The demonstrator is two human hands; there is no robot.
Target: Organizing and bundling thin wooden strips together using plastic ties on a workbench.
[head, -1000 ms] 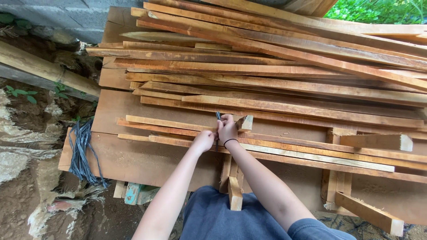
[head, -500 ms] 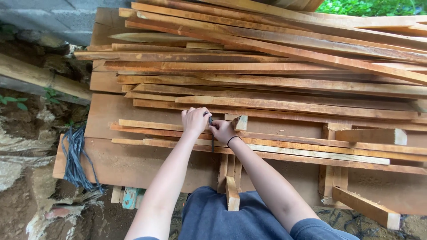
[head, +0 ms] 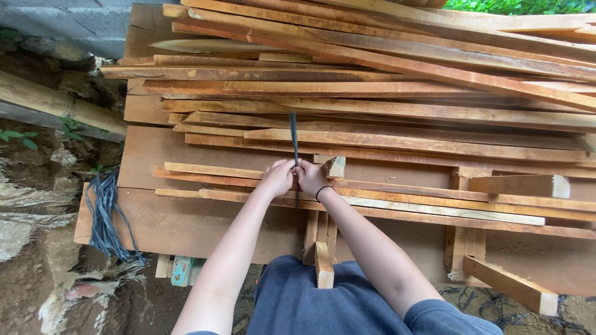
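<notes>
Across most of the view, a stack of long wooden slats (head: pixel 385 93), reddish-brown, lying roughly left to right and fanning upward toward the far right. Underneath, a broad flat board (head: pixel 186 217) forming the base, its near left part bare. At the far left, a grey block wall (head: pixel 68 22) above earth and stones, with a pale round pole (head: pixel 56 105) slanting across. Draped over the board's left edge, a bundle of blue-grey cord (head: pixel 105 214). At the near right, a short wooden block (head: pixel 521 185) lying on the slats, and a second offcut (head: pixel 509 286) nearer still. Just right of the hands, a small cut block (head: pixel 334 166) standing on a slat.

Near the middle, left hand (head: pixel 277 178) and right hand (head: pixel 310 178) side by side, touching, both curled closed around a thin dark strap (head: pixel 293 139). Strap running from the fists straight away over the slats toward the far side, a short end showing just below the hands. Dark band around the right wrist. Fingertips hidden from above, so exact grip hard to tell.
</notes>
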